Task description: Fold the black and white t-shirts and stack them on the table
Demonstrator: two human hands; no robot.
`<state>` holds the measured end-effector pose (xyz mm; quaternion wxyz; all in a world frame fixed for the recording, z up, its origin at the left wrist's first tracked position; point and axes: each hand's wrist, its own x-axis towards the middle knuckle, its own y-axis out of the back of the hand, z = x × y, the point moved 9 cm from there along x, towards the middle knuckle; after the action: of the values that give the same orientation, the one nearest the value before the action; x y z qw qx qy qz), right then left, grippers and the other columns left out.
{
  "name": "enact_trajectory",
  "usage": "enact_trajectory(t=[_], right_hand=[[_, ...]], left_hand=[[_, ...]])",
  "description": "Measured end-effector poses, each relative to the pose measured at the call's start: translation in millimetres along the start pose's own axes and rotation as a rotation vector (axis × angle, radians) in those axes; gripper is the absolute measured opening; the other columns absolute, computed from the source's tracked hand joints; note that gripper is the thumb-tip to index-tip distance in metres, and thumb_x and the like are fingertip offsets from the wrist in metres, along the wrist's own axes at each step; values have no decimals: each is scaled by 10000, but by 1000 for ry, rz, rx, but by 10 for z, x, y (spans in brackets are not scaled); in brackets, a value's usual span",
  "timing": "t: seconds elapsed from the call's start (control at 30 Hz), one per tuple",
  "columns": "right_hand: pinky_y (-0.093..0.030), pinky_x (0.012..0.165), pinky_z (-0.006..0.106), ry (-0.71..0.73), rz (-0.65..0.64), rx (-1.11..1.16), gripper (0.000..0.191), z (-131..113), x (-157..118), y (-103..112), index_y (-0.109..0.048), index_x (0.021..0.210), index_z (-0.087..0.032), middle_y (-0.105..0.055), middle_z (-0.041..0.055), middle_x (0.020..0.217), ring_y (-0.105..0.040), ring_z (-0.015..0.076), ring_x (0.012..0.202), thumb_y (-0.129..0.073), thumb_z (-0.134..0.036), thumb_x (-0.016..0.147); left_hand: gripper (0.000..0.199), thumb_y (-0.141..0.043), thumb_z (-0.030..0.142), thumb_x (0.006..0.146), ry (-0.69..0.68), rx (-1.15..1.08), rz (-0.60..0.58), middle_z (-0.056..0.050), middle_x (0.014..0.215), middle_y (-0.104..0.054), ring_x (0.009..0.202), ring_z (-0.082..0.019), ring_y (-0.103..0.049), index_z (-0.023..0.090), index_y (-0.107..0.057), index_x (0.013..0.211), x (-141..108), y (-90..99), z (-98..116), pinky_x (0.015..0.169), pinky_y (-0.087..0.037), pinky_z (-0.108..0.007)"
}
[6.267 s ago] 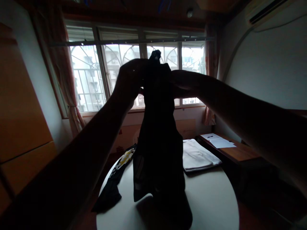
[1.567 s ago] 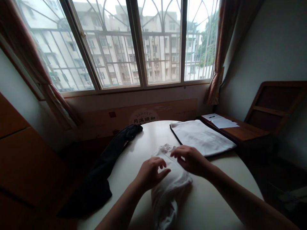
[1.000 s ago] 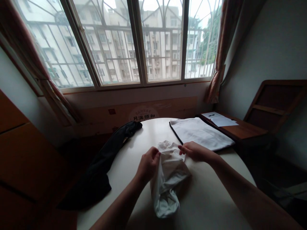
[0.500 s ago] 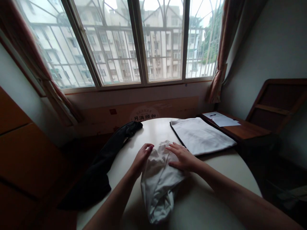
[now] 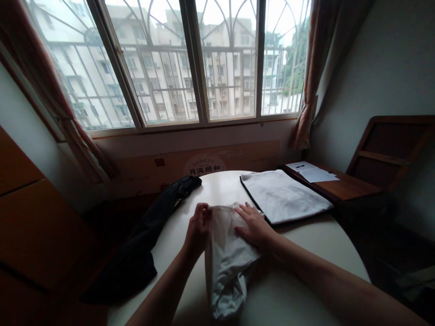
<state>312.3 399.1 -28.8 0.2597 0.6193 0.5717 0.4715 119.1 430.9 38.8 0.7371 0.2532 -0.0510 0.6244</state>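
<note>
My round white table [image 5: 299,271], bearing: one crumpled white garment [image 5: 231,253], centre; one flat white cloth [image 5: 285,194] (dark-edged), far right; one dark garment [image 5: 146,235], left, overhanging the rim.

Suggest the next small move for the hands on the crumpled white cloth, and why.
I'd probably ease the left hand outward, with the right hand as an anchor. The left pinches the upper left edge of the crumpled white cloth; the right lies spread on it. Creases run between them and the near end is bunched on the round white table.
</note>
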Motion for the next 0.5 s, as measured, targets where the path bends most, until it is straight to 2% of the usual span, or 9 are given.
enact_trajectory(t=[0.07,0.13,0.23,0.27,0.33,0.4,0.5], right_hand=[[-207,1229,580,59,37,23,694,-28,15,11,-499,1490,-226,-382,133,1598,-223,353,1530,-703,-360,840],[-228,1222,584,128,82,54,708,-87,23,25,-509,1475,-240,-394,130,1592,-243,348,1525,-736,-339,811],[-283,1192,594,204,174,98,790,-222,15,79,-485,1479,-227,-422,149,1571,-299,351,1502,-789,-343,760],[-307,1178,587,208,210,104,758,-265,8,113,-510,1453,-228,-448,148,1553,-339,351,1482,-791,-352,760],[-378,1131,515,183,246,105,505,-331,1,182,-629,1302,-238,-550,128,1465,-472,324,1388,-735,-360,824],[-460,1014,407,104,225,87,248,-326,19,264,-705,1099,-228,-671,112,1290,-615,277,1196,-630,-366,907],[-472,803,309,-68,191,36,292,-184,113,553,-698,973,-190,-736,99,1000,-678,242,932,-540,-434,946]], left_hand=[[224,-590,418,882,32,-278,24,40,692,-570,559,-143,-501,257,-471,983,-7,43,31,520,-376,-233],[342,-679,463,822,90,-510,-11,52,680,-570,542,-135,-503,266,-460,997,-39,16,65,509,-385,-225],[437,-770,468,757,153,-714,-70,58,684,-560,557,-119,-506,264,-487,1020,-104,-49,145,520,-391,-207],[450,-788,464,743,162,-752,-81,56,693,-557,572,-116,-512,259,-503,1024,-118,-64,178,529,-395,-202],[465,-818,456,710,171,-801,-79,51,711,-557,603,-115,-532,248,-530,1011,-115,-64,257,548,-412,-199],[459,-842,436,677,146,-821,-42,49,726,-559,617,-108,-540,235,-551,968,-49,8,396,566,-430,-196],[424,-863,412,648,13,-807,41,56,711,-548,592,-85,-516,217,-564,877,183,292,804,548,-426,-185]])
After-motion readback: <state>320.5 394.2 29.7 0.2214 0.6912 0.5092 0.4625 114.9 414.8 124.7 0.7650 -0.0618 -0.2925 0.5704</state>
